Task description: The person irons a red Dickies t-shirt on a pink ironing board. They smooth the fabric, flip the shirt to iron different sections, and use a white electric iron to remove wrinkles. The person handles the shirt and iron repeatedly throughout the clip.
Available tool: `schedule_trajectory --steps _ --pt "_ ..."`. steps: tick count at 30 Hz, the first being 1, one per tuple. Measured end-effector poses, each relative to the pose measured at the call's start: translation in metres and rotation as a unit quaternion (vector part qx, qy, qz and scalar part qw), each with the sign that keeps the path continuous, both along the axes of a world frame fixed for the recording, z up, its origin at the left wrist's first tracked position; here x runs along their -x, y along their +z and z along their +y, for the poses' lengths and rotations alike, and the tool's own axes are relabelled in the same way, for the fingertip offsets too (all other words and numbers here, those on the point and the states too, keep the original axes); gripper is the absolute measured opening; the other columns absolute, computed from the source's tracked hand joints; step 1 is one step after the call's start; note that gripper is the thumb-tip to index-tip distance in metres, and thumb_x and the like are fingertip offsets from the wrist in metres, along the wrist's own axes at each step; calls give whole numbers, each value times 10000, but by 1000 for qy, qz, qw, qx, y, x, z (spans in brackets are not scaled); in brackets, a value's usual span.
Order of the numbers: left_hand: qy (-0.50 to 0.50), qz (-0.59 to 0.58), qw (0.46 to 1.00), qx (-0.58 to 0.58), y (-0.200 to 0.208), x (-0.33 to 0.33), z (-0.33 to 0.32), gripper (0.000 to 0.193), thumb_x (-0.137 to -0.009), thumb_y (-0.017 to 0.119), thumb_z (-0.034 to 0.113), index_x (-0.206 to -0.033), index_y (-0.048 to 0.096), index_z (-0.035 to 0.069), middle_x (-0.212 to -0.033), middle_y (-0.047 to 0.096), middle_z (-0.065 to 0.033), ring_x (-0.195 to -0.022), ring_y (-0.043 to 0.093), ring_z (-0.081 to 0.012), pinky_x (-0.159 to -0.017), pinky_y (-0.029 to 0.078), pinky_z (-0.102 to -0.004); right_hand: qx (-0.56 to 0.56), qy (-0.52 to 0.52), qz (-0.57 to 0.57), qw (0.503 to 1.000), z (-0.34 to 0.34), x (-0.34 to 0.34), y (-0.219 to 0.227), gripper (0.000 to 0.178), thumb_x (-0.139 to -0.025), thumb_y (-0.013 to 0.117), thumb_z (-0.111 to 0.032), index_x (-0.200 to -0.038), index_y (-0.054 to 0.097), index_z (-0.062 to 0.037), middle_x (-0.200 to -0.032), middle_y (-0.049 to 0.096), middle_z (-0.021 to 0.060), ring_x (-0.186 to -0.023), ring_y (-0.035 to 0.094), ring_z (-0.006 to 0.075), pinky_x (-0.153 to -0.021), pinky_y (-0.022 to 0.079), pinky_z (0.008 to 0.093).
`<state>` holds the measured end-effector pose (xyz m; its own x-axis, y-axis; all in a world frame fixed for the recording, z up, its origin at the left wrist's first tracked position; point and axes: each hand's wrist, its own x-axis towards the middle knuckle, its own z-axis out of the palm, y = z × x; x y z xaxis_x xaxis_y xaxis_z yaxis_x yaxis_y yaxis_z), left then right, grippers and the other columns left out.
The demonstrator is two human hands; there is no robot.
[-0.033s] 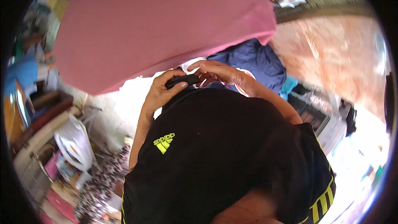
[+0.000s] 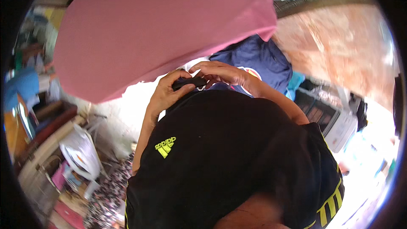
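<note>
In the head view, my left hand (image 2: pixel 166 91) grips a small, dark, oblong object (image 2: pixel 189 83), thumb across its near side and fingers bent over its far side. It sits just in front of my black shirt (image 2: pixel 237 144), below the edge of a pink cloth (image 2: pixel 169 25). My right hand (image 2: pixel 222 74) is at the object's right end, its fingers partly bent; they blur into shadow there, so I cannot tell whether they pinch it or merely rest close by. Beyond my right wrist lies a navy cloth (image 2: pixel 273 63), with a teal cloth (image 2: pixel 295 85) beside it. To my lower left are a white plastic bag (image 2: pixel 79 150) and a speckled cloth (image 2: pixel 106 199).
</note>
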<state>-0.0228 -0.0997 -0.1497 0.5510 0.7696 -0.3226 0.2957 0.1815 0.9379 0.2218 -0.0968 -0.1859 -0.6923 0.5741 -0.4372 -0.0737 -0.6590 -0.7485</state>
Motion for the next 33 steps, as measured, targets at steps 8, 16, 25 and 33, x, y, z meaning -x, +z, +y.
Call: schedule_trajectory --steps 8,16,25,33 --pt "-183 85 968 150 -49 -72 22 312 -937 693 301 -1002 559 27 -880 624 -49 -847 597 -123 -661 494 -284 42 -151 -15 988 -77 -42 -39 437 -1013 497 -411 -1248 558 -47 -1085 631 103 -901 672 184 -720 578 319" --pt "-214 141 953 161 -139 -98 10 207 -973 625 175 -1089 656 6 -896 653 -27 -853 613 -113 -793 495 -265 177 -317 69 929 -138 -45 -114 615 -1014 387 -561 -1315 502 -36 -1073 648 139 -859 689 202 -703 589 300" --pt "-3 228 944 237 -405 -45 64 174 -977 628 274 -1062 609 124 -863 590 8 -630 523 -94 -476 423 -224 185 -549 -13 815 -193 36 -264 633 -1006 359 -603 -1258 555 -57 -1120 642 114 -994 623 204 -872 501 347" --pt "205 248 907 271 -581 -45 152 432 -863 749 435 -1111 575 128 -909 578 -36 -711 573 -166 -617 520 -266 269 -607 15 748 -232 84 -336 580 -1024 384 -519 -1272 554 -23 -1112 649 124 -989 622 223 -882 489 359"
